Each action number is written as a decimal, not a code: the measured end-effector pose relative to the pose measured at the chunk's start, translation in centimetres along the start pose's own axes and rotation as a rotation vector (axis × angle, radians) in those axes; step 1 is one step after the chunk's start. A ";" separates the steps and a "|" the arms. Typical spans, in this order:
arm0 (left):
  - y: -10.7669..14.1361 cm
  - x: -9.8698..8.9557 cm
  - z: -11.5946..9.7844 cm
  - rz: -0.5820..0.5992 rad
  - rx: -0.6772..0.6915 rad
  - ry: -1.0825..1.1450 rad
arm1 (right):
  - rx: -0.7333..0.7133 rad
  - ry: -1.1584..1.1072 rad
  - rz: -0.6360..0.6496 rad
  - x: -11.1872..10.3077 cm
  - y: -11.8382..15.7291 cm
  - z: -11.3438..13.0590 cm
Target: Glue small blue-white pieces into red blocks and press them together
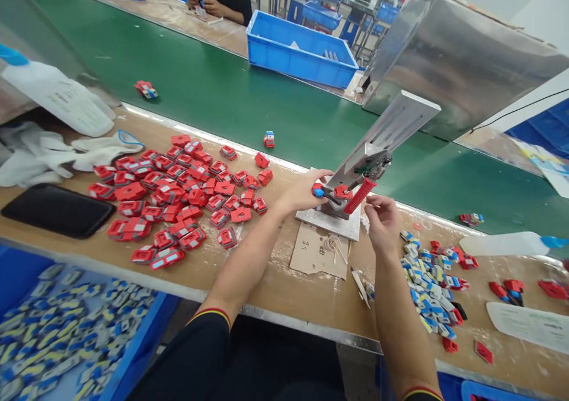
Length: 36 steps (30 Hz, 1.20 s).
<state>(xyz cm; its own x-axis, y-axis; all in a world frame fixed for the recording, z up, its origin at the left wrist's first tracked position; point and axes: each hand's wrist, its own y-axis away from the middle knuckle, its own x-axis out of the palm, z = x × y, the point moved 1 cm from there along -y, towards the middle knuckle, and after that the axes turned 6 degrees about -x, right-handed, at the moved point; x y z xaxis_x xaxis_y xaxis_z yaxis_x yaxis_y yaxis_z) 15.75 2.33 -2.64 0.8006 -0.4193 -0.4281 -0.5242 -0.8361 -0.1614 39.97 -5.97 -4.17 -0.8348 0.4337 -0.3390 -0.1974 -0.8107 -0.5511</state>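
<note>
A metal press jig (371,158) with a slanted plate and a red ribbed handle (360,195) stands on a pale base plate (353,226). At its left side my left hand (306,192) is closed round a small red and blue piece (317,189), its fingertips partly hidden. A red part (342,192) sits in the jig beside that hand. My right hand (383,220) is just right of the red handle, apart from it, with fingers curled and thumb near the fingertips; whatever they hold, if anything, is too small to make out.
Red toy car shells (178,193) lie heaped on the left, white-blue-yellow parts (429,282) on the right. A cardboard piece (317,250) lies before the jig. Beyond runs a green conveyor belt (200,75) with a blue bin (302,48) behind; a co-worker's hands (207,4) are opposite.
</note>
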 end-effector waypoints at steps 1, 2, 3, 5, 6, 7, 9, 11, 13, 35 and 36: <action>-0.1 -0.1 -0.1 -0.037 0.010 -0.088 | 0.007 -0.049 -0.002 -0.3 0.6 0.6; -0.1 0.1 -0.1 -0.026 0.017 -0.167 | 0.008 -0.099 0.034 -0.5 1.1 1.2; -0.2 0.4 -0.2 0.010 0.020 -0.233 | 0.008 -0.145 0.092 -0.5 1.4 1.9; -0.4 1.1 -0.4 0.070 0.018 -0.320 | 0.012 -0.215 0.220 -0.1 1.7 3.2; -0.6 1.4 -0.4 0.078 0.021 -0.344 | 0.020 -0.237 0.276 0.2 1.7 3.8; -0.7 1.6 -0.4 0.076 0.028 -0.359 | 0.031 -0.252 0.322 0.4 1.5 4.1; -1.0 1.8 -0.3 0.069 0.046 -0.369 | 0.044 -0.283 0.378 0.9 0.9 4.4; -1.2 1.7 -0.1 0.078 0.081 -0.359 | 0.041 -0.326 0.417 1.1 0.4 4.3; -1.4 1.4 0.3 0.085 0.136 -0.334 | 0.048 -0.364 0.449 1.1 0.1 4.1; -1.3 1.4 -0.8 0.077 0.140 -0.544 | 0.033 -0.413 0.415 1.3 -0.2 4.2; -1.3 1.4 -0.9 0.069 0.136 -0.557 | 0.031 -0.414 0.412 1.4 -0.3 4.3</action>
<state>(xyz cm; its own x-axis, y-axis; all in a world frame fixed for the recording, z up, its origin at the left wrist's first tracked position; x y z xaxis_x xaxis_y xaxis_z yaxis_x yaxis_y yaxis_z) 17.83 2.54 -2.18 0.5089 -0.1910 -0.8394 -0.6321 -0.7448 -0.2138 36.68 -6.86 -1.22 -0.9759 -0.1049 -0.1911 0.1768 -0.8938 -0.4122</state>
